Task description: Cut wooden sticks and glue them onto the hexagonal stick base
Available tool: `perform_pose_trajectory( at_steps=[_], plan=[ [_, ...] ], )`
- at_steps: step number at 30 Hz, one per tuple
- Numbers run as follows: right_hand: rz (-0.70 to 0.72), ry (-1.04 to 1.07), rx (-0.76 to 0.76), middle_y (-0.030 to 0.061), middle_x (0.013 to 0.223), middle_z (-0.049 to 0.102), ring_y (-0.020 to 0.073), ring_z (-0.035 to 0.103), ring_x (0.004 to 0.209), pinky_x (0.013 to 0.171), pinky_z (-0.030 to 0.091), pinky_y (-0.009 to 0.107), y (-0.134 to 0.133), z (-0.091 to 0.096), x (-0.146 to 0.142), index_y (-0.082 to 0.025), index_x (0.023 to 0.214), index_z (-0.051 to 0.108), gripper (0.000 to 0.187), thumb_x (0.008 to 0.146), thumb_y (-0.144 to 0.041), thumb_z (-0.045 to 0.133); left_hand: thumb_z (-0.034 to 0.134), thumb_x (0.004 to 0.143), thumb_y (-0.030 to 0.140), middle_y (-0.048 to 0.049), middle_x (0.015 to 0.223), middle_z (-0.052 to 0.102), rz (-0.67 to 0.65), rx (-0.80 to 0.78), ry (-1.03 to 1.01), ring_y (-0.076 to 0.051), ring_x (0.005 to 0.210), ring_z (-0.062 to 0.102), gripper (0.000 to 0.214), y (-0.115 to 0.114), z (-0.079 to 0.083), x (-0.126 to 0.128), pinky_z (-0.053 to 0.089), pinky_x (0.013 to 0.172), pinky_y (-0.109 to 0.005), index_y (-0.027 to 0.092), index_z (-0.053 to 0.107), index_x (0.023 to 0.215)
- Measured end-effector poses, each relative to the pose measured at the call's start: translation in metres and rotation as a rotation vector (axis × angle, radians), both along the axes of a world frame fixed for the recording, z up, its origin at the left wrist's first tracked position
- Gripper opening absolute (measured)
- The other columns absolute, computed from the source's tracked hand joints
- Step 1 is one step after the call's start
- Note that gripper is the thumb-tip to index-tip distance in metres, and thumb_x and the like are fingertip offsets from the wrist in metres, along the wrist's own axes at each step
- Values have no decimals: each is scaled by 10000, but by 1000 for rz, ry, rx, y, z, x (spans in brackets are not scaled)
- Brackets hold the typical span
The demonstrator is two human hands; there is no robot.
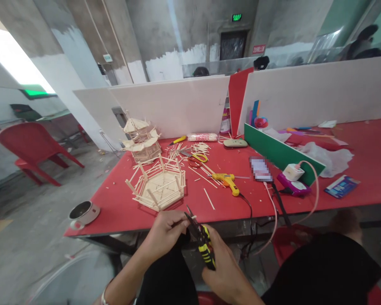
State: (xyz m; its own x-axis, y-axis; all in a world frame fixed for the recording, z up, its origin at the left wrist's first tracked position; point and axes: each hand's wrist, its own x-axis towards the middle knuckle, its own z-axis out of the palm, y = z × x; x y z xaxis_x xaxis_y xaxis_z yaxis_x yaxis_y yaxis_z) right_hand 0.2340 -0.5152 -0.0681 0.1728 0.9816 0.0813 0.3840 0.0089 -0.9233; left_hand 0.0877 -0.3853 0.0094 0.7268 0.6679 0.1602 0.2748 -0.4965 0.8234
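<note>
My right hand (224, 264) is wrapped round the yellow and black handles of pliers (206, 250), whose dark jaws point up and left. A short pale wooden stick (194, 217) shows at those jaws, and my left hand (167, 233) pinches its other end. Both hands are in front of the table's near edge. Just beyond them stands a hexagonal stick frame (160, 188) with upright posts. Behind it, at the left, rises a tiered pagoda model (141, 142) of the same pale sticks.
A yellow glue gun (228, 182), scissors (197, 158) and loose sticks (201, 148) lie mid-table. A mug (84, 213) stands at the left corner. At the right are a phone (260, 169), a purple power strip (294, 185) with cables, and a green board (279, 150).
</note>
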Motion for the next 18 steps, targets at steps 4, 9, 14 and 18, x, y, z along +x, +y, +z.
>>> perform_pose_trajectory(
  at_steps=[4,9,14,18],
  plan=[
    [-24,-61,29,98,1351,537,260,500,1260,1054,414,385,4,0,1,-215,1437,393,904,555,-57,516,489,897,209,-4,553,559,0,69,-14,-105,536,512,333,3,5,-4,358,544,-208,148,570,580],
    [6,-50,10,71,1211,616,232,582,1102,951,475,334,9,12,-5,-214,1385,438,858,548,-41,515,482,890,226,5,539,530,71,97,40,-105,533,475,333,4,5,-7,331,535,-213,153,547,572],
    [47,-113,5,84,1226,595,253,569,1117,998,446,381,19,17,-1,-205,1377,438,812,581,-74,537,485,897,283,32,529,438,101,29,33,-98,526,392,338,10,12,-13,298,513,-212,162,500,582],
    [81,-233,24,108,1461,402,316,325,1393,1159,240,504,36,17,9,-228,1494,271,941,602,-132,555,504,920,335,20,588,477,33,-62,-22,-98,547,406,322,17,28,-17,308,514,-213,146,571,668]
  ],
)
